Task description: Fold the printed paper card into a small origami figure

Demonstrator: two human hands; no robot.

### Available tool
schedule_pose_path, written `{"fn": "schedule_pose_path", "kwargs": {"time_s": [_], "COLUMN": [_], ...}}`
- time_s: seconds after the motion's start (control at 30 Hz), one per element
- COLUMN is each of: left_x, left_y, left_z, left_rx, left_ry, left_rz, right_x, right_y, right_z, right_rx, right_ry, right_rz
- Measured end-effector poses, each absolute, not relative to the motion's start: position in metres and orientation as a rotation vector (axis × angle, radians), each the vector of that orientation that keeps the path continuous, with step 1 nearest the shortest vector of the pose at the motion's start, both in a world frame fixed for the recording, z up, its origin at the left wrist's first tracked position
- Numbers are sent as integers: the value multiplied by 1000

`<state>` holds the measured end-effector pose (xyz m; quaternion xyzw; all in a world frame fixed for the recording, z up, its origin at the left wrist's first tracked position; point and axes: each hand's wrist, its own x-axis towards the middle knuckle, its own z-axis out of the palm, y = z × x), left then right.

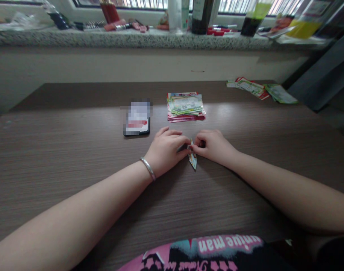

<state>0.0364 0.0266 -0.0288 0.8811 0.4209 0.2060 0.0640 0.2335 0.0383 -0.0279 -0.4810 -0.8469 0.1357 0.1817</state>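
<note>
A small folded piece of printed paper (193,161), narrow with a pointed near end, is held low over the brown table (104,210). My left hand (169,148) pinches it from the left between thumb and fingers. From the right, my right hand (212,145) pinches the same folded paper, its fingers curled. Both sets of fingertips meet around its upper part and hide some of it. Beyond my hands lies a stack of colourful printed cards or papers (186,104). A phone (137,118) with a blurred-out screen rests to the left of that stack.
More printed papers (253,88) lie spread at the table's far right corner. Behind the table, a speckled stone windowsill (118,39) carries bottles, a red container (109,13), pens and small items. A silver bangle (148,168) is on my left wrist.
</note>
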Motion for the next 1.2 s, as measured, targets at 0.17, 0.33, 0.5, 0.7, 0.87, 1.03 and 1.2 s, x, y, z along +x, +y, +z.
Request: {"fn": "schedule_pose_path", "kwargs": {"time_s": [0.17,0.33,0.5,0.7,0.87,1.03,1.2], "left_x": [28,24,26,28,26,23,29], "left_y": [34,36,34,26,24,23,14], "left_z": [-30,-31,-29,-22,-12,-6,-4], "left_rx": [2680,2794,2850,2965,3024,3093,3155], "left_ry": [1114,1025,988,976,861,783,879], "left_rz": [581,567,564,501,350,240,138], "right_x": [235,238,243,249,248,250,251], "right_y": [39,39,36,31,30,28,27], "right_z": [-30,-34,-31,-27,-26,-23,-20], "right_rx": [-1379,-1342,-1063,-920,-928,-941,-872], "right_ry": [-2373,-2324,-2412,-2549,-2580,-2615,-2686], "right_rz": [389,435,405,237,205,205,134]}}
